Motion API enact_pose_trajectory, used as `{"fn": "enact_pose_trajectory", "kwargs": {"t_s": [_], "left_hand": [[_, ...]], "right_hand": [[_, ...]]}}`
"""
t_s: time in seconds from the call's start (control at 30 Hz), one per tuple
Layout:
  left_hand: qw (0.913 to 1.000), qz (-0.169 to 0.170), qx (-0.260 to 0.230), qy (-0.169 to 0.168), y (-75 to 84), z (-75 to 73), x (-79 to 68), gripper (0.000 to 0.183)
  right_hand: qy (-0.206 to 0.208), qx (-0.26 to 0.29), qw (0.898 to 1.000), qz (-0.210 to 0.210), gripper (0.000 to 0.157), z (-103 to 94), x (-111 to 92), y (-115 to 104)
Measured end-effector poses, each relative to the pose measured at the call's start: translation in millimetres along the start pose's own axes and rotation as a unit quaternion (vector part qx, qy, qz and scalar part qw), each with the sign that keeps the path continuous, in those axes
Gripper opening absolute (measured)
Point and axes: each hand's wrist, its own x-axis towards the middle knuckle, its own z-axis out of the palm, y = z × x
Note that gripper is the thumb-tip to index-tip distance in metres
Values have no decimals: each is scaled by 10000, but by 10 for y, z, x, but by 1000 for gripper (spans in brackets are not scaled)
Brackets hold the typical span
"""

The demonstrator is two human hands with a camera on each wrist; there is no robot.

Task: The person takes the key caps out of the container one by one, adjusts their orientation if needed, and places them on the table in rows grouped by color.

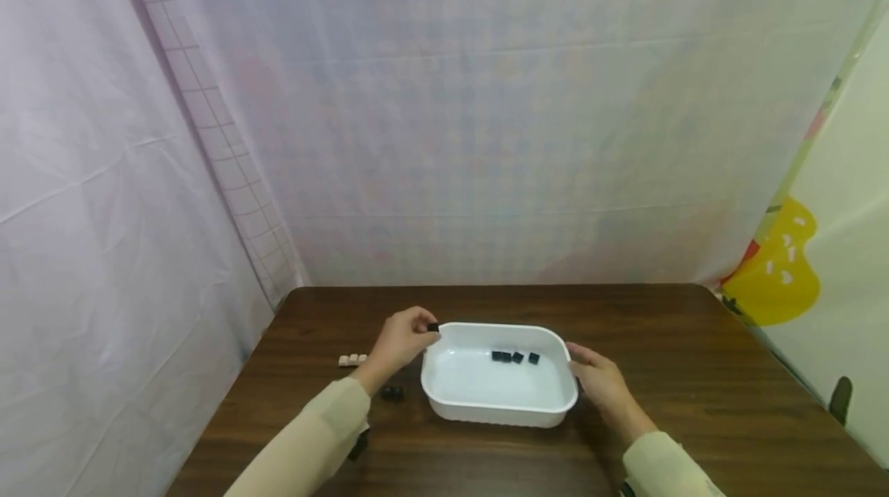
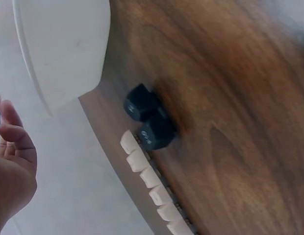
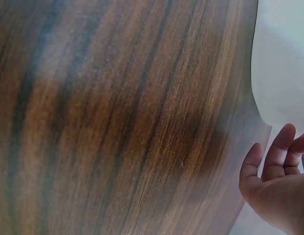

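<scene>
Over the left rim of a white plastic tub (image 1: pixel 500 414), my left hand (image 1: pixel 406 339) pinches a black keycap (image 1: pixel 433 327) between thumb and fingers. Only a sliver of that keycap shows at the edge of the left wrist view. Several black keycaps (image 1: pixel 506 356) lie on the tub's floor, towards its back right. My right hand (image 1: pixel 603 385) is at the tub's right end, its fingers extended against the rim. The right wrist view shows these fingers (image 3: pixel 277 152) loosely bent beside the white wall.
Left of the tub, two black keycaps (image 2: pixel 151 117) sit on the brown wooden table (image 1: pixel 667 327). Close by stands a row of cream keycaps (image 2: pixel 151 177). Another dark piece (image 1: pixel 358 446) lies beside my left sleeve. A pale curtain (image 1: pixel 486 134) hangs behind the table.
</scene>
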Motion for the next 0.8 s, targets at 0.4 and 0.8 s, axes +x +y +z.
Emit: {"fn": "enact_pose_trajectory", "kwargs": {"t_s": [0.4, 0.8], "left_hand": [[9983, -263, -509, -113, -82, -31, -53, 15], [9980, -425, -461, -49, -232, -282, -187, 26]], "right_hand": [[13, -27, 10000, -29, 47, -3, 4, -6], [103, 122, 9998, -124, 48, 13, -9, -15]]}}
